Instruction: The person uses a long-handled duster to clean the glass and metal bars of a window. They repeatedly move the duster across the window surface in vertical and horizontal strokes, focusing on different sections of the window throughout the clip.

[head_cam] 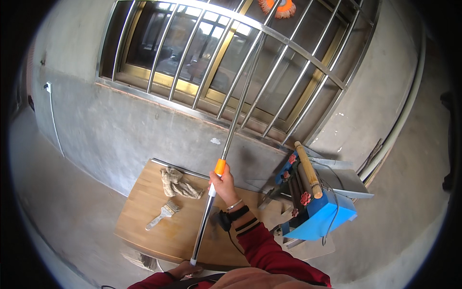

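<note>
A telescopic mop pole (203, 222) of shiny metal, with an orange and white collar, runs upward from the bottom of the view to the window. My right hand (224, 182) is closed around the pole at the collar. Low in the view, my left hand (186, 269) holds the pole's bottom end. An orange mop head (279, 8) with a fluffy fringe shows at the top, by the window bars; its joint with the pole is hard to make out. Metal bars (212, 71) stand in front of the sliding window (180, 54), and the pole crosses them.
Below the window, a wooden table (133, 216) carries a crumpled cloth (173, 182) and a paintbrush (164, 214). To the right stands a blue machine with rollers (310, 220), a wooden rolling pin (308, 169) on top. A socket (49, 87) is on the left wall.
</note>
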Action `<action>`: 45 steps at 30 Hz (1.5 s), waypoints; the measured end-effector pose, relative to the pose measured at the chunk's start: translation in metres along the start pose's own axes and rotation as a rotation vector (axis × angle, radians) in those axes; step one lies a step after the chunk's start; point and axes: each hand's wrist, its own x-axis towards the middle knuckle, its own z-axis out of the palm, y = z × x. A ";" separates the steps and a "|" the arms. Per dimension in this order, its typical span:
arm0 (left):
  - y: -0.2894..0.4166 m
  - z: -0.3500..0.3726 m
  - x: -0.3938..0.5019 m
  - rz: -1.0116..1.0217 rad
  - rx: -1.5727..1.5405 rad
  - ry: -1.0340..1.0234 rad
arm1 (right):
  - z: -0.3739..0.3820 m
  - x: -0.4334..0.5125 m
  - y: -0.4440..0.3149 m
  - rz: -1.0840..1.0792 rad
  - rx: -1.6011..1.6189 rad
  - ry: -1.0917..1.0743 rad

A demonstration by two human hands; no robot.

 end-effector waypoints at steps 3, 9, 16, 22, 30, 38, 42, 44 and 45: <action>-0.001 0.004 -0.006 -0.018 -0.018 0.061 | 0.002 -0.001 0.000 -0.045 0.058 0.014; 0.003 0.027 -0.039 -0.015 0.025 0.421 | 0.005 -0.005 -0.005 -0.010 0.112 0.023; 0.013 0.020 -0.056 0.077 0.135 0.563 | 0.005 0.000 0.005 -0.092 0.020 0.020; -0.044 0.026 -0.062 0.134 0.128 0.420 | 0.016 -0.032 0.031 -0.010 -0.394 0.027; -0.168 0.042 -0.148 -0.109 0.291 0.340 | 0.078 -0.138 0.058 0.165 -0.329 -0.122; -0.264 0.055 -0.287 -0.330 0.322 0.398 | 0.149 -0.230 0.056 0.527 -0.007 -0.305; -0.266 0.045 -0.314 -0.331 0.339 0.466 | 0.167 -0.235 0.042 0.384 -0.090 -0.251; -0.247 0.031 -0.311 -0.289 0.353 0.509 | 0.171 -0.219 0.034 0.271 0.026 -0.158; -0.233 0.023 -0.305 -0.265 0.366 0.528 | 0.171 -0.207 0.030 0.314 0.067 -0.104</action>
